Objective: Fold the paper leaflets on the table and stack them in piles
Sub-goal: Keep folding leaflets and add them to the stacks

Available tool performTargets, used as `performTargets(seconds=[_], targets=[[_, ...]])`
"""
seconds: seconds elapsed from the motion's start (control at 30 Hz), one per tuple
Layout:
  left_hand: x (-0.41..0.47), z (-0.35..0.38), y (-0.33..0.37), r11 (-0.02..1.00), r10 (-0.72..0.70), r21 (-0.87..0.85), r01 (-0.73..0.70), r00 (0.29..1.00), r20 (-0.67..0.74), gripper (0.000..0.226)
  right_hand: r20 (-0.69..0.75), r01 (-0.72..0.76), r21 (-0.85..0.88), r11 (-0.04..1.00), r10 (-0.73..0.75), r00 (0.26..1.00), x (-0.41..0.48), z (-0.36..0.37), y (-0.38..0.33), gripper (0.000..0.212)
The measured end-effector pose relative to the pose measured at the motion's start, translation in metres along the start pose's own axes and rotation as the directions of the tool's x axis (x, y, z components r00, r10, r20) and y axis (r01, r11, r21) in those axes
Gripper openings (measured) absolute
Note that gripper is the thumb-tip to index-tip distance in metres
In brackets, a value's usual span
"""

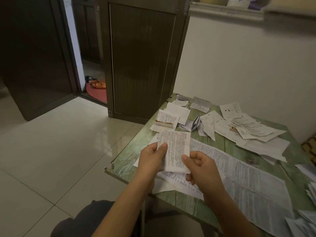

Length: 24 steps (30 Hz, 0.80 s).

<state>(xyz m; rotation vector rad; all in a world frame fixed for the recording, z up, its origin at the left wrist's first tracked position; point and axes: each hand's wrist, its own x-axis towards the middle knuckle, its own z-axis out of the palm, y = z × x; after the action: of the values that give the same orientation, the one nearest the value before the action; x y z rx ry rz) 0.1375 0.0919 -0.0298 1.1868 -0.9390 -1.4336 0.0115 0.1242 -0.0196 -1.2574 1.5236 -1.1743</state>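
While the left hand (150, 156) pinches the left edge of one folded leaflet (174, 149) above the green table (123, 161), the right hand (201, 166) pinches its lower right corner; one large unfolded sheet (248, 182) lies beneath, and loose leaflets (248, 127), too overlapped to count, lie heaped farther right.

We see our left hand (150, 158) and right hand (201, 166) bare, with both forearms uncovered from the wrists back to the lower edge. Below the left hand, beneath its forearm, plain dark cloth (82, 219) covers our lap, softly rounded over the knee.
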Motion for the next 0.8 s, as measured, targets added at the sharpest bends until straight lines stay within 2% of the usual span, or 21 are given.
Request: performTargets(seconds=[0.1, 0.17, 0.27, 0.33, 0.57, 0.67, 0.73, 0.8], targets=[[-0.001, 0.000, 0.001, 0.999, 0.003, 0.034, -0.003, 1.000, 0.000, 0.019, -0.010, -0.019, -0.008, 1.000, 0.019, 1.000, 0.004, -0.004, -0.002, 0.008], [0.001, 0.000, 0.001, 0.999, 0.003, 0.044, -0.003, 1.000, -0.004, 0.019, 0.033, -0.064, 0.006, 0.998, 0.063, 0.997, 0.007, -0.007, -0.004, 0.003], [0.007, 0.001, 0.004, 0.999, 0.002, 0.042, -0.002, 1.000, -0.010, 0.018, 0.081, -0.145, 0.042, 0.988, 0.142, 0.987, 0.014, -0.013, -0.007, 0.008], [0.013, 0.003, 0.005, 1.000, -0.022, 0.020, 0.022, 1.000, 0.007, 0.018, 0.052, -0.166, 0.061, 0.984, 0.163, 0.985, 0.021, -0.019, -0.007, 0.010], [0.030, 0.016, 0.016, 0.986, -0.076, -0.149, 0.080, 0.997, 0.035, 0.017, -0.179, -0.115, 0.163, 0.980, 0.144, 0.973, 0.056, -0.045, -0.008, 0.009], [0.037, 0.019, 0.021, 0.986, -0.060, -0.150, 0.069, 0.996, 0.067, 0.017, -0.276, -0.091, 0.267, 0.959, 0.166, 0.947, 0.076, -0.060, -0.010, 0.014], [0.044, 0.019, 0.023, 0.991, -0.039, -0.124, 0.048, 0.997, 0.072, 0.015, -0.373, -0.066, 0.367, 0.928, 0.212, 0.903, 0.095, -0.076, -0.011, 0.019], [0.048, 0.017, 0.026, 0.993, -0.020, -0.115, 0.027, 0.998, 0.061, 0.016, -0.513, -0.060, 0.372, 0.926, 0.259, 0.818, 0.114, -0.094, -0.010, 0.022]])
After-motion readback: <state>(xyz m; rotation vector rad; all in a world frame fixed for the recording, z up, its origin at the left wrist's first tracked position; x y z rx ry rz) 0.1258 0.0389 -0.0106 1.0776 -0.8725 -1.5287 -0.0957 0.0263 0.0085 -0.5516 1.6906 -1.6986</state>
